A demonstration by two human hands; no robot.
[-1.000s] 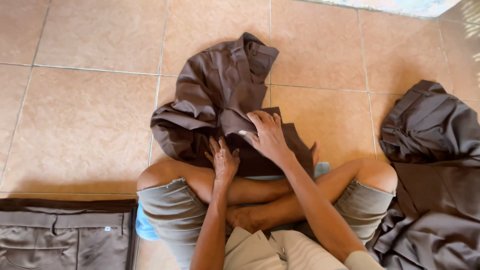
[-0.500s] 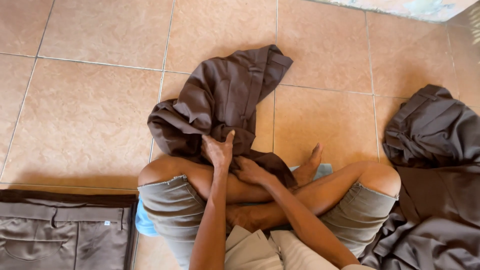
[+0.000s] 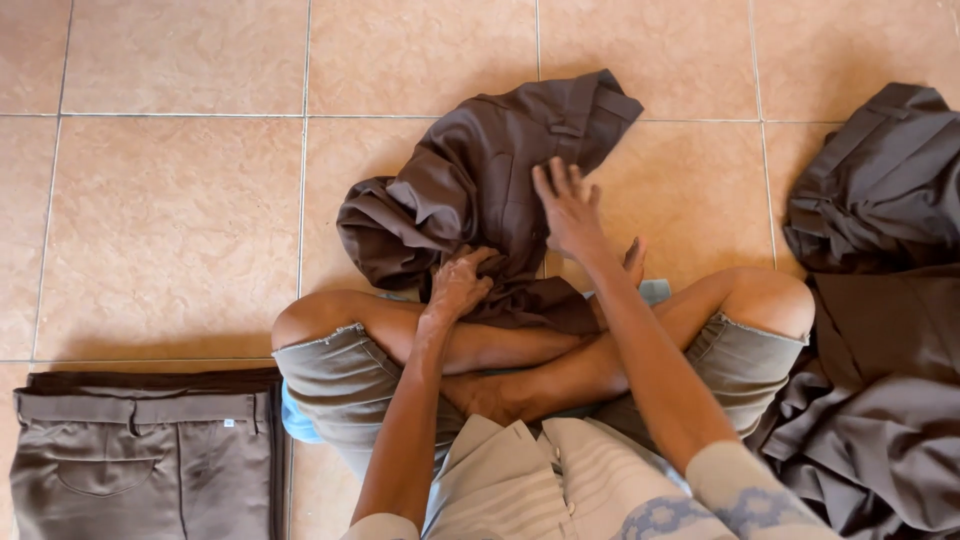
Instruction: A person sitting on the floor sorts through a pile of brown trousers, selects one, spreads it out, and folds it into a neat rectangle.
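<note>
Your left hand (image 3: 458, 283) bunches the brown trousers (image 3: 480, 190), fingers curled tight to anchor them, while your right hand (image 3: 568, 208) presses flat, fingers spread, smoothing cloth.

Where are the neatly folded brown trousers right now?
In the head view, the folded brown trousers lie flat on the tiled floor at the bottom left corner, just beside the person's left knee.
</note>
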